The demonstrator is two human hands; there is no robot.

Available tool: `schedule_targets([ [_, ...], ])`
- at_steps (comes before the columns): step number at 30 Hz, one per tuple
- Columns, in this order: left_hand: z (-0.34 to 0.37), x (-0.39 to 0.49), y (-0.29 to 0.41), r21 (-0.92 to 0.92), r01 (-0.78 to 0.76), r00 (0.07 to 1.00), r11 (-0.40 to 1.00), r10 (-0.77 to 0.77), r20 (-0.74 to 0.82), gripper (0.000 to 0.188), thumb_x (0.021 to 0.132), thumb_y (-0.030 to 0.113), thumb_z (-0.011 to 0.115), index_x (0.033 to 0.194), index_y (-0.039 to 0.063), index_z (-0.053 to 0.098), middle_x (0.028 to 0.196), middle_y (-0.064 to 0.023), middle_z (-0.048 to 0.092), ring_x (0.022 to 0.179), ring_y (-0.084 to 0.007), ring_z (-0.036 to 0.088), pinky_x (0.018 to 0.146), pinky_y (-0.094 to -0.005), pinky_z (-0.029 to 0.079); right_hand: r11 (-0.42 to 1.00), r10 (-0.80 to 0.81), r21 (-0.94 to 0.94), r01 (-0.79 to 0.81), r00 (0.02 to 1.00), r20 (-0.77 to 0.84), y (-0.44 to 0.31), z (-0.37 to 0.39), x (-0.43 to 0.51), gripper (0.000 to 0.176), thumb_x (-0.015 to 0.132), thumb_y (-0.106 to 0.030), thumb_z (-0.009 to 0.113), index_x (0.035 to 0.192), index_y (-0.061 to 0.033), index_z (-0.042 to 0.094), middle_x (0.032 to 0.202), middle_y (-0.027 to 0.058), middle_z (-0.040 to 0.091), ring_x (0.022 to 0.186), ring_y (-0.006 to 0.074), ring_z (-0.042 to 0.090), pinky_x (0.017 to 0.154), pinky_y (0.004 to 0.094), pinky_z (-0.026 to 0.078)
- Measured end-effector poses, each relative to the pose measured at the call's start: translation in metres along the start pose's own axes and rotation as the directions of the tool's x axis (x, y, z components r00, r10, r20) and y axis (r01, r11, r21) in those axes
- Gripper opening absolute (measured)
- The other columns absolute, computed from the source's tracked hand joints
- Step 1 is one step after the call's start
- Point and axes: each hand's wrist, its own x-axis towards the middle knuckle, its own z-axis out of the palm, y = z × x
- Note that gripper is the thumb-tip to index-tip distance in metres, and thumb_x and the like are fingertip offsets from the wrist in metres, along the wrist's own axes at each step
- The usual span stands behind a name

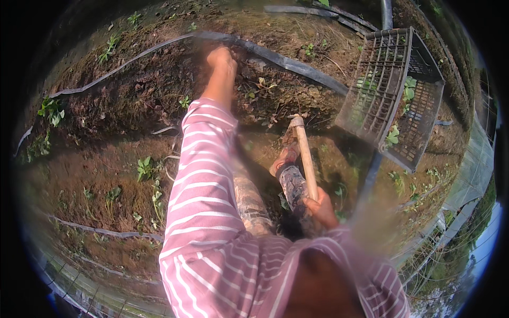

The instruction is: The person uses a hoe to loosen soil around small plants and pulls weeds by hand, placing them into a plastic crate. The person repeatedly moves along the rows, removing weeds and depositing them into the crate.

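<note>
My left hand [222, 59] reaches to the far edge of the soil bank, just below a grey flat plastic strip [290, 64]. Its fingers are blurred and partly hidden, so whether it holds anything cannot be told. My right hand [323, 210] is closed around the wooden handle [306, 159] of a tool in front of my body. The tool's collar [296, 121] points away from me, beside my shod foot [285, 157]; its working end is mostly hidden. Small leafy plants [264, 85] grow in the bank to the right of my left hand.
A dark plastic lattice crate [387, 87] stands tilted at the right, with green leaves inside. Leafy plants [145, 167] grow on the left. Another strip [107, 230] crosses the soil at lower left. Clear plastic sheeting [473, 167] hangs at the far right.
</note>
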Motion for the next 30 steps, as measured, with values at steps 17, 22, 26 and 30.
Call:
schedule_targets([
  [17, -0.147, -0.040, -0.041, 0.488, 0.041, 0.998, 0.872, -0.016, -0.055, 0.040, 0.079, 0.022, 0.067, 0.110, 0.001, 0.052, 0.088, -0.0144, 0.060, 0.069, -0.0231, 0.059, 0.052, -0.0358, 0.049, 0.967, -0.210, -0.134, 0.218, 0.975, 0.069, -0.063, 0.021, -0.009, 0.019, 0.079, -0.004, 0.061, 0.093, -0.0030, 0.047, 0.064, -0.0007, 0.048, 0.049, 0.0067, 0.044, 0.043, 0.0233, 0.035],
  [22, -0.360, -0.148, -0.024, 0.529, 0.315, 0.916, 0.788, -0.108, -0.386, 0.013, 0.084, 0.014, 0.061, 0.077, 0.004, 0.057, 0.059, -0.0062, 0.048, 0.043, -0.0161, 0.041, 0.037, -0.0319, 0.033, 0.893, -0.276, -0.310, 0.327, 0.941, 0.198, -0.094, 0.016, -0.013, 0.021, 0.077, -0.007, 0.062, 0.092, -0.0018, 0.047, 0.069, 0.0022, 0.049, 0.058, 0.0093, 0.045, 0.050, 0.0264, 0.038],
  [26, -0.464, -0.251, 0.001, 0.432, 0.347, 0.811, 0.833, -0.034, -0.585, 0.022, 0.079, 0.018, 0.066, 0.075, -0.002, 0.058, 0.064, -0.0109, 0.055, 0.052, -0.0221, 0.051, 0.041, -0.0396, 0.039, 0.819, -0.308, -0.424, 0.387, 0.920, 0.244, -0.128, 0.027, -0.022, 0.019, 0.075, -0.007, 0.061, 0.087, -0.0013, 0.047, 0.067, 0.0035, 0.049, 0.056, 0.0105, 0.047, 0.048, 0.0281, 0.039],
  [30, -0.510, -0.298, 0.019, 0.690, 0.406, 0.867, 0.598, -0.014, -0.498, 0.024, 0.077, 0.019, 0.067, 0.080, -0.004, 0.062, 0.072, -0.0129, 0.061, 0.057, -0.0233, 0.054, 0.046, -0.0387, 0.043, 0.836, -0.264, -0.422, 0.351, 0.931, 0.252, -0.158, 0.052, -0.044, 0.018, 0.075, -0.007, 0.059, 0.082, -0.0022, 0.044, 0.061, 0.0043, 0.047, 0.045, 0.0122, 0.046, 0.040, 0.0280, 0.036],
])
